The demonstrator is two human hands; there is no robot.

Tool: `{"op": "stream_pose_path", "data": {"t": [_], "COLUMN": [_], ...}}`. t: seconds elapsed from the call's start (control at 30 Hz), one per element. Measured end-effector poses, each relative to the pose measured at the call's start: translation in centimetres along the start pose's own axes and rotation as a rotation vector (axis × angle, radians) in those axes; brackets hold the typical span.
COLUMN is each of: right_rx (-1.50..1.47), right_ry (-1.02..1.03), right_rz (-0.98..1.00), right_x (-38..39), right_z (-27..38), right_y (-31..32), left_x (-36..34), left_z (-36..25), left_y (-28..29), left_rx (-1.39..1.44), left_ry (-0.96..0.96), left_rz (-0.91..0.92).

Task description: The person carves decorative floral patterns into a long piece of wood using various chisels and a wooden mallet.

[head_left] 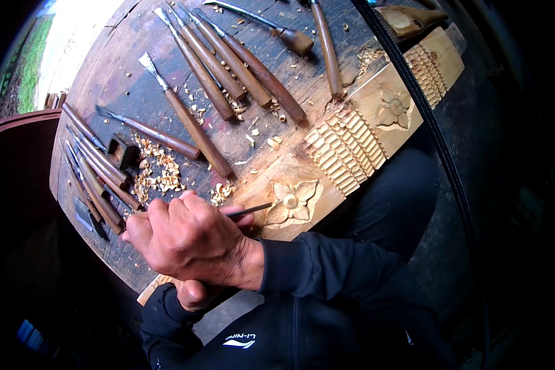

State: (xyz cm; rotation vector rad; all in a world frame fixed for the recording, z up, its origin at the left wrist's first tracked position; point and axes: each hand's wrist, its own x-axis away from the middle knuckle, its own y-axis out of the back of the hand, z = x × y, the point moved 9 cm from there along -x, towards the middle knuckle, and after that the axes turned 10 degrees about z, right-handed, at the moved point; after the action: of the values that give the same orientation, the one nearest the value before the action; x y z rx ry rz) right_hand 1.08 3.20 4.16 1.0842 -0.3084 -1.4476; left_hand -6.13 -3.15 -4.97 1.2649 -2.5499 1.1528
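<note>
My right hand is closed in a fist around a carving chisel, its handle hidden inside the grip. The chisel's thin dark blade points right, its tip at the edge of a carved four-petalled flower on the pale wooden board. Beneath the right wrist lies my left hand, mostly covered. Fingertips that seem to belong to it press against the blade just past the right fist. Farther along the board are carved rows of scale-like ridges and a second flower.
On the dark, worn workbench lie several wooden-handled chisels, more of them bunched at the left. Curled wood shavings are heaped beside a small dark block. A black cord hangs across the right side, in front of the board.
</note>
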Motion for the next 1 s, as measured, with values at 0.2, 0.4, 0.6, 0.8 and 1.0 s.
{"op": "stream_pose_path", "data": {"t": [0.2, 0.4, 0.6, 0.8, 1.0], "right_rx": [0.031, -0.019, -0.065, -0.081, -0.103], "right_ry": [-0.031, -0.046, -0.032, -0.033, -0.033], "right_rz": [0.064, 0.091, 0.143, 0.194, 0.247], "right_x": [-0.1, -0.3, -0.4, -0.4, -0.4], "right_z": [-0.2, -0.7, -0.8, -1.0, -0.9], "right_y": [-0.3, -0.3, -0.6, -0.9, -1.4], "left_x": [0.3, 0.3, 0.4, 0.6, 0.7], "left_z": [0.1, 0.0, 0.3, 0.4, 0.5], "left_y": [0.2, 0.2, 0.2, 0.2, 0.3], "left_rx": [-0.011, -0.012, -0.018, -0.011, -0.010], "left_ry": [0.016, 0.026, 0.040, 0.045, 0.051], "left_rz": [-0.013, -0.002, 0.005, 0.007, 0.004]}}
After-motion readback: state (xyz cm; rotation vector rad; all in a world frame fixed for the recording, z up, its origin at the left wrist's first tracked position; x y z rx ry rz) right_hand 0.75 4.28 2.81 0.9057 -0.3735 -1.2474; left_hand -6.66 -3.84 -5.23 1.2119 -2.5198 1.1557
